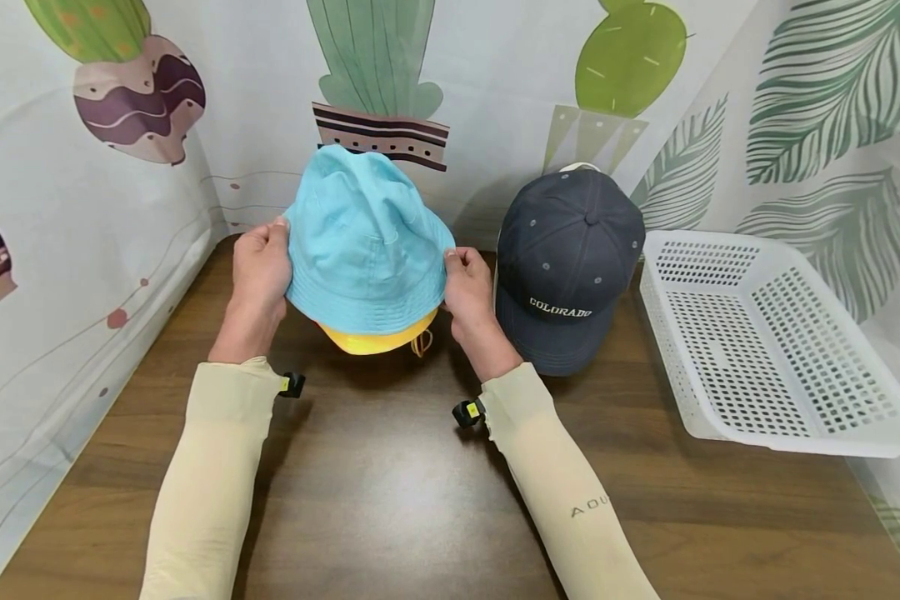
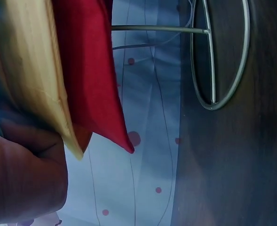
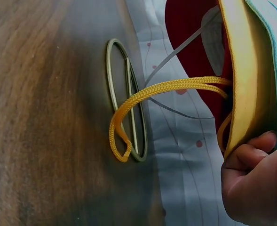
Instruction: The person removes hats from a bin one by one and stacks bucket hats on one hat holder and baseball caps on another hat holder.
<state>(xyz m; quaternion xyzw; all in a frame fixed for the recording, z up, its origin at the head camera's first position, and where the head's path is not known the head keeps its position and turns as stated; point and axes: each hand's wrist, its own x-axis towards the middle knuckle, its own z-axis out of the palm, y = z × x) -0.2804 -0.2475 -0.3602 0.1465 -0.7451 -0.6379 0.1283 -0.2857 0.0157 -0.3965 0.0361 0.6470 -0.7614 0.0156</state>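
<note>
A light blue bucket hat (image 1: 371, 250) is held by its brim between both hands, crown up. My left hand (image 1: 262, 262) pinches the left edge of the brim, and my right hand (image 1: 467, 287) pinches the right edge. Beneath it shows the brim of a yellow hat (image 1: 375, 340) with a looped yellow cord (image 3: 171, 85). Under the yellow one, a red hat (image 2: 91, 66) appears in both wrist views. The hats sit over a metal stand (image 2: 162, 28) with a ring base on the table; its top is hidden inside them.
To the right, a dark navy cap (image 1: 570, 242) lettered COLORADO sits raised, peak toward me. A white perforated basket (image 1: 663, 342) stands further right on the brown wooden table (image 1: 382, 517). Behind hangs a cloth (image 1: 258, 83) printed with cacti and leaves.
</note>
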